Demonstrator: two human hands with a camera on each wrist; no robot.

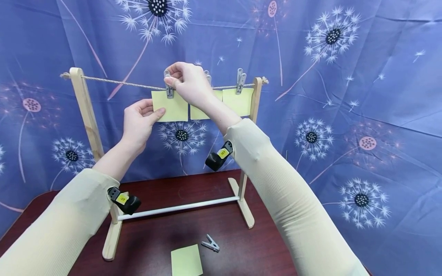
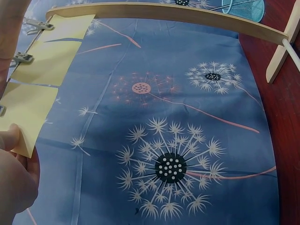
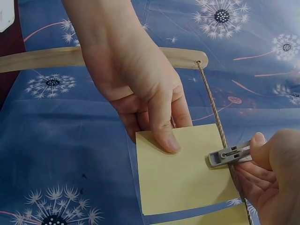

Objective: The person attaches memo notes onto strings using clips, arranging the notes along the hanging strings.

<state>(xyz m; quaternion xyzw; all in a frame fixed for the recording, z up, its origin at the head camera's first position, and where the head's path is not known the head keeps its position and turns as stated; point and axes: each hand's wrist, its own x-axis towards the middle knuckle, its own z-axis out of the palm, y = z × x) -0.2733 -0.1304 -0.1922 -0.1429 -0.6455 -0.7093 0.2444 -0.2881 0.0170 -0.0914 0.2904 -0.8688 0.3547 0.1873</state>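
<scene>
My left hand (image 1: 138, 122) pinches the left edge of a yellow paper note (image 1: 172, 109) between thumb and fingers. The note's top edge lies at a twine line (image 1: 121, 82). My right hand (image 1: 192, 83) grips the handle end of a grey clothespin (image 3: 224, 156), whose other end sits over the note's top edge at the twine. To the right hang a second yellow note (image 1: 199, 113), partly behind my right forearm, and a third note (image 1: 238, 102). Clothespins (image 1: 240, 82) hold these two; the second note's clothespin is mostly hidden by the right hand in the head view.
The twine runs between two wooden posts (image 1: 86, 111), joined low down by a white rod (image 1: 183, 207). On the dark red table (image 1: 148, 245) lie a loose clothespin (image 1: 211, 243) and another yellow note (image 1: 187, 261). A flowered blue cloth (image 1: 331, 96) hangs behind.
</scene>
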